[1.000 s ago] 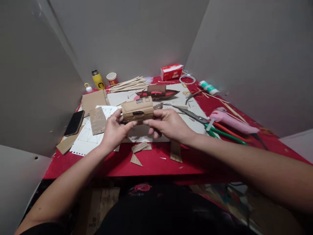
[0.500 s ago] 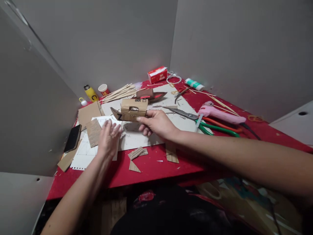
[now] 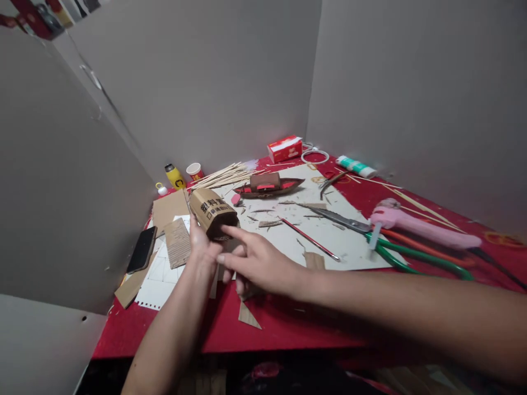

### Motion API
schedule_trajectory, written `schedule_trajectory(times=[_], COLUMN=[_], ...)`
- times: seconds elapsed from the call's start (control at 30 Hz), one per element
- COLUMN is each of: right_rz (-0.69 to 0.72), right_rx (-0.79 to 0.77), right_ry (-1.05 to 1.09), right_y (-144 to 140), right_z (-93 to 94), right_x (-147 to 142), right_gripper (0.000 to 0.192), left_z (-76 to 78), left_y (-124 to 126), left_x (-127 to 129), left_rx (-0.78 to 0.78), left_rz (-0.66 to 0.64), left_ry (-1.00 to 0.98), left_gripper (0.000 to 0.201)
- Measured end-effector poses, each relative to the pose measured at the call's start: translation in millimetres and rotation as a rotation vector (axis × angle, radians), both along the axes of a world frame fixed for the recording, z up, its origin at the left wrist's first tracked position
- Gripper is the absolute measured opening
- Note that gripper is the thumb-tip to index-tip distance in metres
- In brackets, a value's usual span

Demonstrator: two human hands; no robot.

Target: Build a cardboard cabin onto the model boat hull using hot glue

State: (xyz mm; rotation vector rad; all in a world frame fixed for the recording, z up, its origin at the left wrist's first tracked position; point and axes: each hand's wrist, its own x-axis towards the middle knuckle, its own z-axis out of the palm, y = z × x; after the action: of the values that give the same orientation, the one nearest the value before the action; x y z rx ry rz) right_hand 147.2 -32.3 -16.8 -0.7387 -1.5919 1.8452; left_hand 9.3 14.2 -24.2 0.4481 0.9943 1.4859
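A cardboard model boat [image 3: 209, 206], with a curved roof and dark printed characters, rests tilted in my left hand [image 3: 201, 237]. My left palm is under it, and the fingers behind it are mostly hidden. At the model's near end is my right hand [image 3: 263, 260], its index finger stretched out to the dark opening and its thumb apart. Nothing is gripped in the right hand. Behind them, a finished-looking brown model boat [image 3: 269, 186] with red parts lies on a white board [image 3: 284, 241].
On the red table [image 3: 288, 329] are a pencil [image 3: 310, 239], green-handled shears [image 3: 395, 258], a pink glue gun [image 3: 428, 227], wooden sticks [image 3: 226, 175] and cardboard scraps [image 3: 179, 244]. A phone [image 3: 142, 249], yellow bottle [image 3: 175, 176], paper cup [image 3: 195, 171] and red box [image 3: 285, 149] stand or lie around. Grey walls enclose it.
The cardboard model boat has passed from my right hand to my left and turned, so its printed roof faces me. The right hand has let go and points at its end. The view has shifted.
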Motion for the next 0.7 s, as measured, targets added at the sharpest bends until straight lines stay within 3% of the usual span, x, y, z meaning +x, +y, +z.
schedule_trajectory(times=[0.07,0.17,0.3,0.57,0.7], right_rz=[0.031,0.077,0.011,-0.334,-0.356], right_rx=[0.016,0.1,0.222,0.366,0.399], right_ry=[-0.014,-0.088,-0.183,-0.064,0.007], right_y=[-10,-19,-18,40,71], right_z=[-3.4,-8.7,-11.0,19.4,21.1], right_x=[10,30,54,68,54], right_gripper=[0.068,0.048,0.034,0.033,0.044], left_z=[0.1,5.6,10.9,-1.7,-2.6], left_y=[-1,-6,-10,-5,-6], left_x=[-7,-14,-19,-20,-16], left_rx=[0.021,0.034,0.03,0.03,0.043], left_rz=[0.045,0.05,0.023,-0.098,-0.14], left_ry=[-0.071,-0.156,-0.197,-0.146,-0.148], left_gripper=[0.052,0.051,0.05,0.044,0.047])
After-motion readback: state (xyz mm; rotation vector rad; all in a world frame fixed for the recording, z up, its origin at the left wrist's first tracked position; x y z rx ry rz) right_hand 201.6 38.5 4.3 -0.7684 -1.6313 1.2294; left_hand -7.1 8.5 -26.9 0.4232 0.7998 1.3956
